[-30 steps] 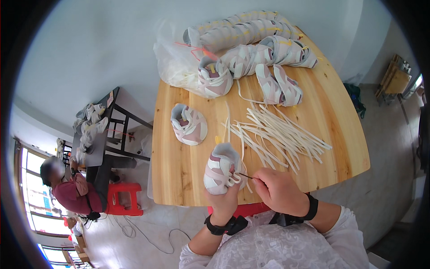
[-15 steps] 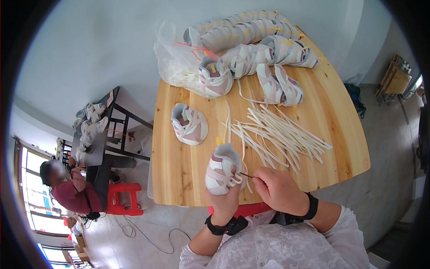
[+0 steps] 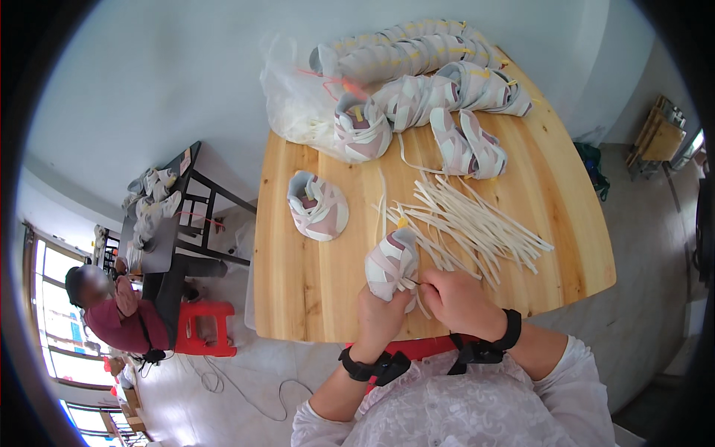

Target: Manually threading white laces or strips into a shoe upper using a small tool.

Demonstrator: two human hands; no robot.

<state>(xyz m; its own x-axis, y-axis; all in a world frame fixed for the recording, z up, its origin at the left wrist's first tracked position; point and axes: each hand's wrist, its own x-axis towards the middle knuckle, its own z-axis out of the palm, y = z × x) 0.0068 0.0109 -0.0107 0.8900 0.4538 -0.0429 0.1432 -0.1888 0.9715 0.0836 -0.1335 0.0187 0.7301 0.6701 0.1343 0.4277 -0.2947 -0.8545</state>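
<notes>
My left hand [image 3: 381, 316] is wrapped round the lower end of a white and pink shoe upper [image 3: 389, 267], held tilted above the table's near edge. Close against the upper's right side is my right hand [image 3: 468, 304], fingers pinched on a thin dark rod-like tool [image 3: 418, 283]. Only a short bit of that tool shows; its tip is hidden at the lace. White lace loops [image 3: 407, 284] show on the upper between my hands. Just beyond lies a loose pile of flat white laces [image 3: 477, 223].
The wooden table [image 3: 283, 290] carries a laced upper [image 3: 318, 206] at left, another [image 3: 361, 128] by a clear plastic bag [image 3: 290, 104], a pair [image 3: 467, 145] and nested rows of uppers [image 3: 417, 56]. A person [image 3: 123, 320] sits at a dark table [image 3: 167, 246] on the left.
My left hand has turned the shoe upper and shifted it slightly up and right. My right hand has come closer to it, and less of the thin tool shows.
</notes>
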